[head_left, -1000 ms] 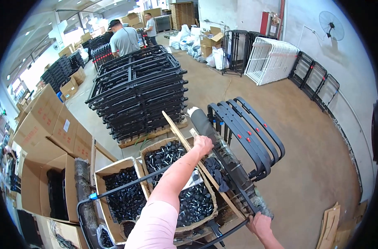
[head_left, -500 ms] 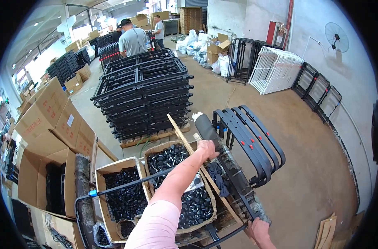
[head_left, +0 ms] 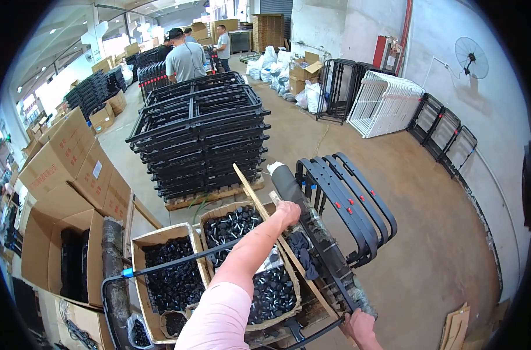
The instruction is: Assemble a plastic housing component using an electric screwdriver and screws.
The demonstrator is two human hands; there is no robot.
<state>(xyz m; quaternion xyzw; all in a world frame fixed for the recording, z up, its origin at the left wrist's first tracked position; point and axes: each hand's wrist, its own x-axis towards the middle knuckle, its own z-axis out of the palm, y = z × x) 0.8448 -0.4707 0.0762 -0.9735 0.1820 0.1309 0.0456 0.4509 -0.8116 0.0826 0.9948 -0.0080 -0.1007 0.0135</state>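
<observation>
A black tubular metal frame (head_left: 178, 263) with a small blue mark lies slanted across the workbench. My left hand (head_left: 287, 213) is closed around its far right part, reaching over the boxes with a pink sleeve on the arm. At the near right corner, my right hand (head_left: 360, 328) is wrapped around the same frame. Under the frame sit a cardboard box of black knobs with metal studs (head_left: 272, 294) and a box of small black plastic parts (head_left: 171, 274). Beside my left hand runs a dark padded roller (head_left: 318, 233), worn and frayed. A dark cloth (head_left: 303, 255) lies between roller and wooden strip (head_left: 255, 198).
Curved black frames with red tabs (head_left: 350, 204) stand right of the roller. Ahead rises a tall stack of black frames (head_left: 204, 140) on a pallet. Large cartons (head_left: 73, 169) stand left, white frames (head_left: 385, 105) by the wall. Other people (head_left: 187, 61) are at the back.
The view has shifted slightly, so most things sit a little further left. Both hands keep their hold on the frame, which has barely moved against the boxes.
</observation>
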